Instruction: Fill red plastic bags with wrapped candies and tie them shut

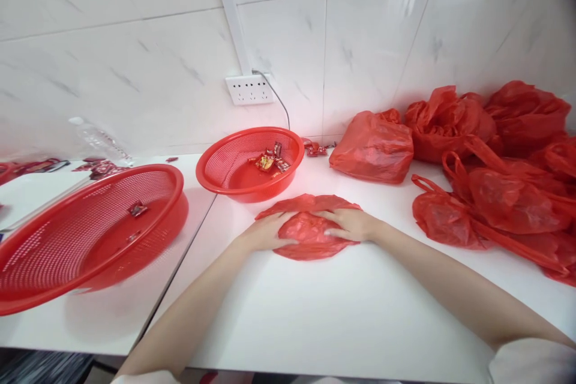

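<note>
Red plastic bag (310,233) in the middle of a white bench (337,318), spread in a rough circle with a raised, wrinkled centre, between a person's two bare hands. The left hand (269,233) lies on the bag's left side and the right hand (347,225) on its right, both with fingers outspread, resting on the plastic rather than closed around it. No knot shows on this bag, so it looks unfinished; whether anything is inside, I cannot tell.

To the right, a squarish, full-looking red bag (373,150) stands near the wall, beside a pile of other red bags (508,198), several with loop handles showing. These appear to be further along, though their contents are hidden.

Just behind the hands, a round red basket (247,193) holds a small cluster of wrapped packets (266,163). A larger red basket (173,222) on the left holds a couple more (137,209). Those loose packets seem to be what is left in the baskets.
</note>
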`<state>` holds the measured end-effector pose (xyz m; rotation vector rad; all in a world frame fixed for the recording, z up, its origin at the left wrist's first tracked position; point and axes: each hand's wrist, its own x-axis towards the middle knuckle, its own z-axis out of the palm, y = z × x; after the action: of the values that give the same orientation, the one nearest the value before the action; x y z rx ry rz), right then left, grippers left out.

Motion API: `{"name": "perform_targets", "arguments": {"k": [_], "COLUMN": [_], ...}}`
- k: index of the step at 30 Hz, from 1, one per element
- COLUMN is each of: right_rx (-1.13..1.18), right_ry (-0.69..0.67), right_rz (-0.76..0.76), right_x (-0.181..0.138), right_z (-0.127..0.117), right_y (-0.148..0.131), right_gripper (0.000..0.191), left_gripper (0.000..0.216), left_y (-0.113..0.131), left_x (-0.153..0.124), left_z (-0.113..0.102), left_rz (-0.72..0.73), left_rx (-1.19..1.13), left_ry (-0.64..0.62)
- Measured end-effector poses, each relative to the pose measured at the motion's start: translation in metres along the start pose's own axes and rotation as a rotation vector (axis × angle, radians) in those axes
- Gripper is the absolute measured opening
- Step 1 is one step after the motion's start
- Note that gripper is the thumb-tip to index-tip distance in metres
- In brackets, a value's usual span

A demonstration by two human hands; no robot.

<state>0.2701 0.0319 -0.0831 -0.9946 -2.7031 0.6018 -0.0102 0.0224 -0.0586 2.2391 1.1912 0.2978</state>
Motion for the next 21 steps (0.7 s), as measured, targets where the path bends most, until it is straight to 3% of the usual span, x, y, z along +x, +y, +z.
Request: {"name": "perform_targets", "arguments": {"k": [3, 5, 8, 10, 12, 16, 19, 21], "right_rx": [-0.131, -0.25, -0.388, -0.44, -0.454, -0.454, -0.474, -0.488], "right_ry": [0.117, 0.185, 0.26, 0.261, 0.236, 0.228, 0.246, 0.237], "right_rz": [0.025, 0.028, -0.045, -0.109, -0.16, -0.058, 0.015, -0.044], "right_x": [0.002, 0.002, 0.0, -0.001, -0.001, 0.006, 0.009, 0.01], "right_z": [0.005, 0.008, 0.012, 0.013, 0.014, 0.016, 0.013, 0.006], "right_y": [0.0, 0.0, -0.001, -0.002, -0.006, -0.016, -0.023, -0.031], "right_gripper": [0.051, 0.045, 0.04, 0.038, 0.037, 0.033, 0.033, 0.038], "left_gripper": [0.046, 0.034, 0.062, 0.078, 0.079, 0.045, 0.019, 0.016], "left_y": [-0.005, -0.005, -0.005, -0.004, -0.002, 0.003, 0.005, 0.005], "left_x": [0.002, 0.004, 0.004, 0.002, -0.001, -0.005, -0.004, -0.002], "left_z": [0.006, 0.004, -0.009, -0.021, -0.033, -0.046, -0.044, -0.038], "left_rz": [0.044, -0.019, -0.323, -0.503, -0.6, -0.579, -0.497, -0.46], "left_rx": [-0.233, -0.49, -0.953, -1.191, -1.34, -1.489, -1.5, -1.489], "left_ry": [0.164, 0.354, 0.56, 0.546, 0.504, 0.519, 0.664, 0.768]}}
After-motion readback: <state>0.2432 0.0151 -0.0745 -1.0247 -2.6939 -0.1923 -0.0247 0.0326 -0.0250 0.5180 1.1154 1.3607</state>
